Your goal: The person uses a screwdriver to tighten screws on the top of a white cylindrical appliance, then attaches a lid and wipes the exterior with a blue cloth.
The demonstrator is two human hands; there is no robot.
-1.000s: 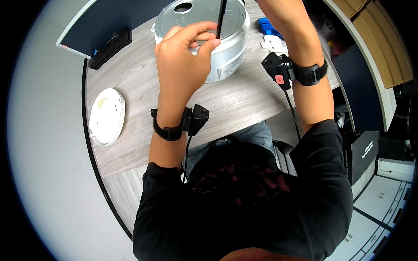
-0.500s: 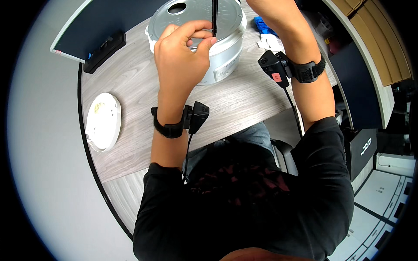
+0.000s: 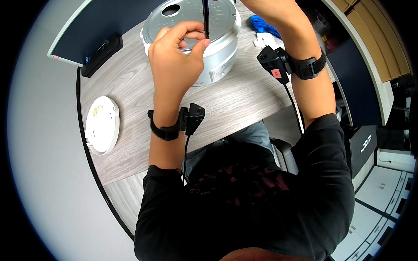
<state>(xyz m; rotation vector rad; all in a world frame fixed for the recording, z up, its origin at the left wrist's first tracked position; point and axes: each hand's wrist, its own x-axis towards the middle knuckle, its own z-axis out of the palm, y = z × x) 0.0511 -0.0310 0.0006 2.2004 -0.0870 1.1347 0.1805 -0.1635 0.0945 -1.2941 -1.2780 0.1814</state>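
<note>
A white, round appliance that looks like a rice cooker (image 3: 217,61) stands on the desk, with a grey metal plate (image 3: 191,17) on top that has a dark oval hole. Over its near rim, my left hand (image 3: 176,54) pinches with thumb and forefinger at the lower end of an upright black screwdriver shaft (image 3: 206,19). Anything small between those fingertips is hidden. The shaft runs out past the upper edge. My right hand (image 3: 250,3) is mostly cut off there, so its grip cannot be seen.
A white round cover (image 3: 102,126) lies at the left of the desk. Behind it is a black box-like object (image 3: 102,54) by a dark partition. To the right lie a blue cloth (image 3: 264,27) and a white piece (image 3: 264,40). Cabled black devices (image 3: 196,117) are strapped to both wrists.
The cooker, the screwdriver shaft and my left hand appear slightly further left, partly as the view shifts. My left fingers keep their pinch at the shaft's lower end.
</note>
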